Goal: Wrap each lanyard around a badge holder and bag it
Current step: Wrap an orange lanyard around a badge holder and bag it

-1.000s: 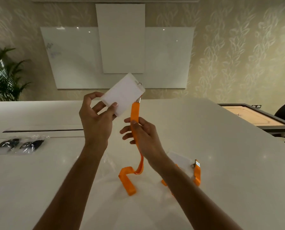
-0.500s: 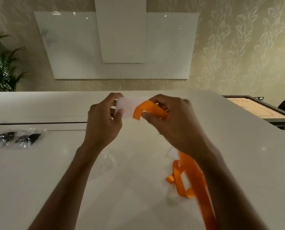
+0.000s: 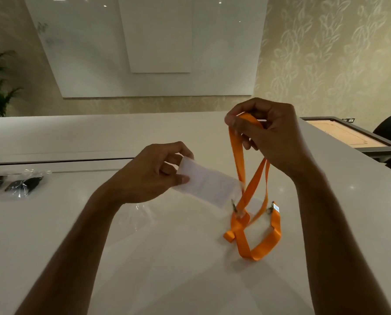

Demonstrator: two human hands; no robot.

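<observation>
— What did each hand have?

— The left hand (image 3: 154,172) pinched the short end of a white badge holder (image 3: 209,187) between thumb and curled fingers, holding it in the air above the middle of the desk (image 3: 80,226), its long side slanting down towards the right. The right hand (image 3: 266,133) was raised higher and further right, fingers curled, pinching the top of a loop of orange lanyard (image 3: 237,155).

— Was the strap wound round the holder?

— No. It hung from the right hand in two strands that passed just beside the holder's right end and crossed below it. A metal clip (image 3: 234,206) showed near the holder's lower right corner; whether it was fastened to the holder I could not tell, as that part was blurred.

— And the remainder of the strap?

— Orange strap lay in a curl on the desk under the right wrist, towards the desk's right edge, with a second metal clip (image 3: 272,206) at one end. I could not tell if that was the same lanyard or another.

— Anything else on the desk?

— A clear plastic bag (image 3: 142,214) lay flat beneath the left wrist, hard to make out. By the left edge sat two clear packets with dark contents (image 3: 19,184). A long slot (image 3: 60,160) ran across the desk behind them.
</observation>
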